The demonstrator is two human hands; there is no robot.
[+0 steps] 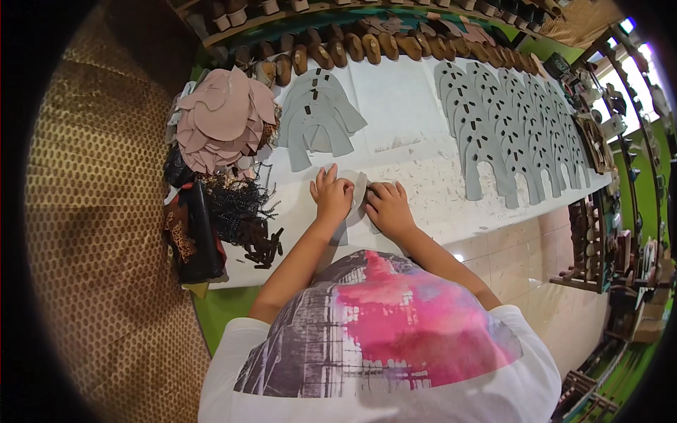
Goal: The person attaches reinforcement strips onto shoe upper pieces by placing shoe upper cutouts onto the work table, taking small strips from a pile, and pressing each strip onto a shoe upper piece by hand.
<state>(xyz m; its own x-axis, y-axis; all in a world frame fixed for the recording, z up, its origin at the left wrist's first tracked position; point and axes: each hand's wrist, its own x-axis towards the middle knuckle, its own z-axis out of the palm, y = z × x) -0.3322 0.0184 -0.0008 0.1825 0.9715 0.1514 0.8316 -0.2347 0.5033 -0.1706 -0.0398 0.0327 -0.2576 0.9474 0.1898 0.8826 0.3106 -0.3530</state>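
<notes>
In front of me a grey shoe-upper piece (359, 189) is bent up between my two hands at the table's near edge. Its lower parts show under my wrists. My left hand (331, 195) has thumb and forefinger closed at the piece's left side, its other fingers stretched outward. On the other side my right hand (388, 208) grips the edge with curled fingers; something small and dark shows at its fingertips, too hidden to name. Just beyond lies an overlapping stack of grey uppers (302, 144) with dark tabs. More grey uppers (484, 162) lie in overlapping rows at the right.
At the left sit a pile of pink leather pieces (218, 116), a tangle of black strips (229, 208), loose dark brown tabs (264, 243) and a black roll-like object (202, 236). Brown shoes (337, 51) line the back of the white table (395, 106). Shelving stands right.
</notes>
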